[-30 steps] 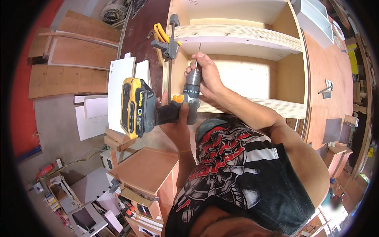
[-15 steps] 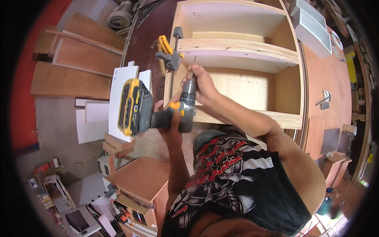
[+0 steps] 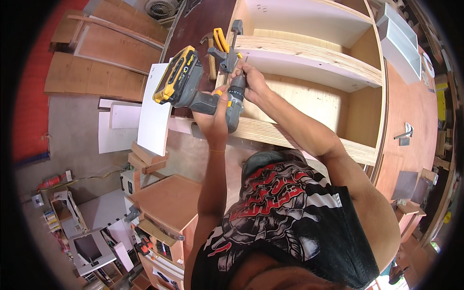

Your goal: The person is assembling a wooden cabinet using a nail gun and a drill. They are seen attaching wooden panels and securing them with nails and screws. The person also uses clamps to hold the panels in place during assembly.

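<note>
My left hand [image 3: 215,121] is closed round the grip of a cordless drill [image 3: 235,107], whose yellow-and-black battery [image 3: 180,77] sticks out to the left. At the front of the chuck, my right hand [image 3: 253,82] has its fingers closed round the base of a thin drill bit [image 3: 247,59]. The bit's tip points away from me, close to a wooden cabinet frame [image 3: 309,52] with pale plywood edges. A grey bar clamp [image 3: 224,57] with yellow handles sits on the frame's left side, just beside the bit. Part of the chuck is hidden by my fingers.
A hammer [image 3: 211,60] lies left of the clamp on a dark red surface. White boards [image 3: 153,111] stand at left. A wooden cabinet [image 3: 166,198] with tools is at lower left. White drawer boxes [image 3: 400,43] rest on the bench [image 3: 415,101] at right.
The whole view has shifted. The drill has turned so that its battery swings farther from me, and the bit is now nearer the clamp. Both hands keep their hold.
</note>
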Motion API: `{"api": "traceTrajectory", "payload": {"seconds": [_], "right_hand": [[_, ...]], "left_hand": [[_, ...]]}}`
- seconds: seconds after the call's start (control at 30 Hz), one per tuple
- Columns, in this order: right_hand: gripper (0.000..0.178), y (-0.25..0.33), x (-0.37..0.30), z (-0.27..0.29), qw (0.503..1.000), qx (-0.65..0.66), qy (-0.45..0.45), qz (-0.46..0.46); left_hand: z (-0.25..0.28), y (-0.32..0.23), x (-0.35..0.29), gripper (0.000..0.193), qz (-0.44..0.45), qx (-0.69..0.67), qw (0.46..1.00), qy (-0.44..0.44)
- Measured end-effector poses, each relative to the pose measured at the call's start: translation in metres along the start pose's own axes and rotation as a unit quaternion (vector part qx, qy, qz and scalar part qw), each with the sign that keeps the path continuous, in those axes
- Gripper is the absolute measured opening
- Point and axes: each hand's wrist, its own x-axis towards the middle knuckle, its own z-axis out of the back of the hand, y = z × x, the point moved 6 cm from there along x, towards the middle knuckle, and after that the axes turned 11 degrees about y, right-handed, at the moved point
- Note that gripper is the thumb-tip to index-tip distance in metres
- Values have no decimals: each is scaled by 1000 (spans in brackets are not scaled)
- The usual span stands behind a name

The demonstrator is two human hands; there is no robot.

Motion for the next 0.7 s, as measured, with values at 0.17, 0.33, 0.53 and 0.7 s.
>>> {"api": "traceTrajectory", "payload": {"seconds": [0.17, 0.33, 0.53, 0.7], "right_hand": [[20, 7, 8, 1, 1000, -4, 3, -1], [19, 9, 9, 2, 1000, 11, -6, -9], [19, 13, 11, 3, 1000, 3, -10, -1], [20, 13, 22, 15, 1000, -14, -3, -1]], "left_hand": [[1, 12, 6, 24, -21, 36, 999, -17], [-6, 11, 6, 20, -40, 39, 998, -24], [-12, 11, 10, 19, 7, 124, 992, 13], [-18, 9, 14, 20, 2, 96, 995, 24]]}}
